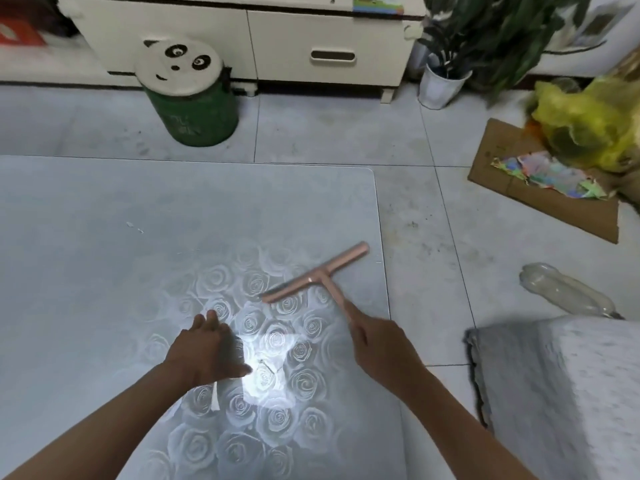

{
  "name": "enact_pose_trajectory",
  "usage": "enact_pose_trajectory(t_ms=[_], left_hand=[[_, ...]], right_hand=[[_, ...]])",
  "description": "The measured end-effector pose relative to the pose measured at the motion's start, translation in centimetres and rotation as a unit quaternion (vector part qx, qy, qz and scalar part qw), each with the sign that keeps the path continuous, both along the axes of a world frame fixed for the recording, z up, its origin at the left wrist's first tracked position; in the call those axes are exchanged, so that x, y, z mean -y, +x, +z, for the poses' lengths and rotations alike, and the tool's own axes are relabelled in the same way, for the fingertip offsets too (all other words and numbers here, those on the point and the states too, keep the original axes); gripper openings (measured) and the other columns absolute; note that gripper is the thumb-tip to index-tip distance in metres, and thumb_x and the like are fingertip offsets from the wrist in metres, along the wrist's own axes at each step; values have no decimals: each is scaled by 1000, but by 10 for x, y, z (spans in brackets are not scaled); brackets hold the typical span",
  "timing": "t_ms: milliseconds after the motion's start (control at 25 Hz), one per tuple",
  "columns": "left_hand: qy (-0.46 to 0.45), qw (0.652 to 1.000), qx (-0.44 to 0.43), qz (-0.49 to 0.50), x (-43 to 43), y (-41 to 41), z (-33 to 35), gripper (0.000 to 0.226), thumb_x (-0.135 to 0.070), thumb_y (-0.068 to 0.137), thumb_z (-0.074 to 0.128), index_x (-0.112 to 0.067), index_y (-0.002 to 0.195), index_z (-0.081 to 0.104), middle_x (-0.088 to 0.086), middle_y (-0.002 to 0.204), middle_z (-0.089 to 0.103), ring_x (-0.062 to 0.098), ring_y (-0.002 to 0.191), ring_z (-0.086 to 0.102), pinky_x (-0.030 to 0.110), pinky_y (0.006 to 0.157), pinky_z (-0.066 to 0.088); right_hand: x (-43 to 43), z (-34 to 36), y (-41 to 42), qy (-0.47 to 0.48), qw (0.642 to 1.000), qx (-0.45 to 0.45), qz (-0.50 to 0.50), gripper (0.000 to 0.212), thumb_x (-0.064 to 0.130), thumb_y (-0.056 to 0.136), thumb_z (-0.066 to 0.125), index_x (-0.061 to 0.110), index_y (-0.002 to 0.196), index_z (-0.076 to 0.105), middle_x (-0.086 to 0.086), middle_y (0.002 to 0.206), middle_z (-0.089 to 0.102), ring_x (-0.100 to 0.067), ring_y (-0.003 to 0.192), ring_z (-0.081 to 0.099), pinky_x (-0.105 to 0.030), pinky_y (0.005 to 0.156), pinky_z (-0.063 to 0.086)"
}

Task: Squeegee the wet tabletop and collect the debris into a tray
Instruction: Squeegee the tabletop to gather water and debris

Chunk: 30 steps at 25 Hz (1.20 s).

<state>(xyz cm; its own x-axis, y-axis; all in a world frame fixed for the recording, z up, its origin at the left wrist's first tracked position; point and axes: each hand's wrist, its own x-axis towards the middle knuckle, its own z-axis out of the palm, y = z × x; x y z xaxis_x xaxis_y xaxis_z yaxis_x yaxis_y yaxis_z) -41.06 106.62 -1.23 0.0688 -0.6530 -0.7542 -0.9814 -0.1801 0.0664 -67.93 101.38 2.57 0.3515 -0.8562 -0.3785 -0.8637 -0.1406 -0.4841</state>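
Observation:
A glass tabletop (104, 289) with a white rose pattern fills the lower left. My right hand (377, 344) grips the handle of a pink T-shaped squeegee (315, 275), whose blade lies near the table's right edge. My left hand (204, 348) hovers flat over the glass, fingers straight, holding nothing. Small white debris bits (133, 226) lie further out on the table. A thin white scrap (214, 398) shows just below my left wrist. No tray is in view.
Beyond the table stand a green bin with a panda lid (187, 88), a white cabinet (311, 46) and a potted plant (446, 81). On the right floor lie cardboard with coloured paper (540, 181), a yellow bag (588, 129), a clear bottle (568, 292) and a grey cushion (561, 393).

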Motion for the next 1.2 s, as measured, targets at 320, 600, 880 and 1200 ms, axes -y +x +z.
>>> enact_pose_trajectory(t_ms=[320,600,880,1200], left_hand=[[-30,984,57,168,3,-57,13,92,-55,91,48,1,149,3,21,157,-5,31,147,1,43,119,13],[-20,957,29,288,23,-120,2,83,-52,89,52,-3,146,18,19,156,7,31,146,9,44,116,20],[25,967,29,251,39,-119,9,46,-62,86,44,-29,117,54,10,146,32,24,123,48,42,104,34],[5,963,33,267,28,-115,1,63,-39,91,46,-13,145,26,10,160,2,25,139,32,42,117,14]], right_hand=[[-3,20,-87,63,998,-21,-14,59,34,98,37,76,127,8,1,72,64,-10,75,64,-24,64,41],[101,16,-53,22,991,12,131,49,24,101,36,37,147,27,-10,94,65,-26,90,61,-29,75,46],[120,24,-115,67,978,-19,196,51,30,98,34,54,141,22,5,72,55,-13,68,54,-27,65,41],[181,9,-15,-18,963,-1,268,47,21,98,39,38,142,38,0,87,67,-25,84,62,-31,73,46]])
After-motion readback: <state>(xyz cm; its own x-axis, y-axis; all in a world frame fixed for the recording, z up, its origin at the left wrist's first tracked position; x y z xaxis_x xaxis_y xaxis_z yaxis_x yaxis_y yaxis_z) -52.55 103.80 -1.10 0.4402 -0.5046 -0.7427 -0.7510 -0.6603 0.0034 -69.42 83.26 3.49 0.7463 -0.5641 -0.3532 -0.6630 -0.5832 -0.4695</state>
